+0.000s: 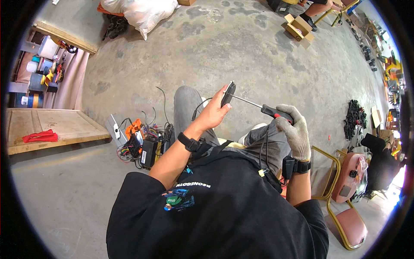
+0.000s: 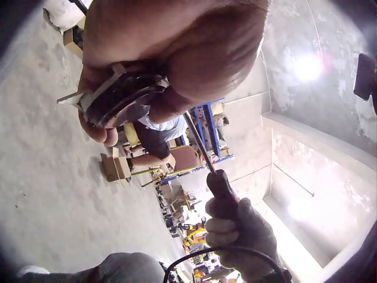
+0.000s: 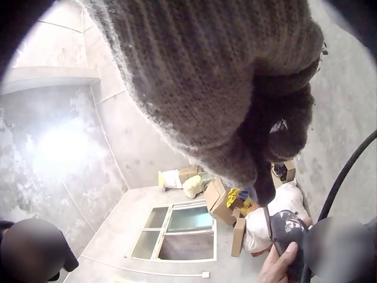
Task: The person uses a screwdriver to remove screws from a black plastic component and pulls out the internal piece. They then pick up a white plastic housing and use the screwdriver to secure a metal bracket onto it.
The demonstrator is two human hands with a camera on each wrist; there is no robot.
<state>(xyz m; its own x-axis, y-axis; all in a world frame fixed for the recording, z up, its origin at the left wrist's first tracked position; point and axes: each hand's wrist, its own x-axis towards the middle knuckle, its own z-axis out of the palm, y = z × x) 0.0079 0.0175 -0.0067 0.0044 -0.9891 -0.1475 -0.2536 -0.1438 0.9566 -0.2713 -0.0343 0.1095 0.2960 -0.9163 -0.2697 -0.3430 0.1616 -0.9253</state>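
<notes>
My bare left hand (image 1: pixel 211 113) holds up a small dark flat part (image 1: pixel 228 96) with a pale edge, fingers along one side and thumb on the other. Its exact kind does not show. In my right hand (image 1: pixel 297 131), which wears a light knitted glove, is a screwdriver (image 1: pixel 271 111) with a black and red handle. The metal shaft points left, its tip right at the dark part. From the left wrist view, the part (image 2: pixel 121 100) shows a pale piece sticking out at its end, and the shaft (image 2: pixel 200 141) reaches toward the left thumb. A black cable (image 1: pixel 199 108) hangs by the left hand.
Beside my left leg lies a heap of electronic parts and wires (image 1: pixel 148 149). A red cloth (image 1: pixel 41 136) lies on a wooden panel (image 1: pixel 51 114) further left. Gold-framed chairs (image 1: pixel 332 172) stand at right. Ahead are a white bag (image 1: pixel 144 15), an open carton (image 1: pixel 297 28) and a seated person (image 1: pixel 317 8).
</notes>
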